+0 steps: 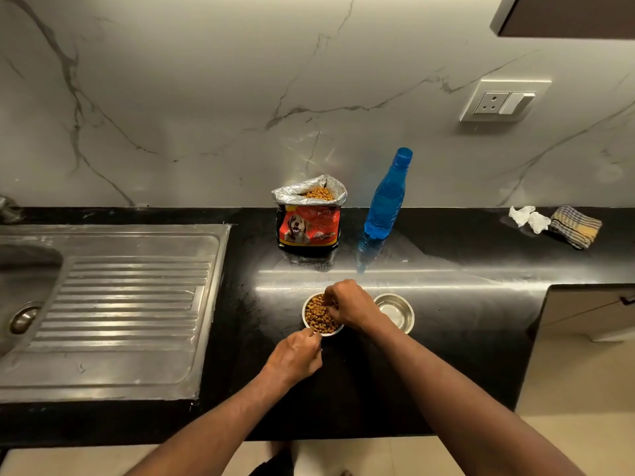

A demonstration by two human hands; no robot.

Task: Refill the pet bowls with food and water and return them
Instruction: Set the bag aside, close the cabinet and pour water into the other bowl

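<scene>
A steel bowl (318,316) full of brown kibble sits on the black counter (446,321). My left hand (297,355) pinches its near rim. My right hand (350,304) hovers over the bowl's right side with fingers curled down into the kibble; whether it holds any I cannot tell. A second steel bowl (398,309), with no kibble in it, stands just right of that hand. Behind, an open red dog-food bag (309,219) stands upright with kibble showing at its top. To the bag's right stands a blue water bottle (386,197), uncapped.
A steel sink with ribbed drainboard (127,297) fills the left counter. Crumpled white tissue (527,218) and a striped cloth (575,226) lie at the far right. A wall socket (503,101) sits above. The counter ends at right, near a cabinet (584,310).
</scene>
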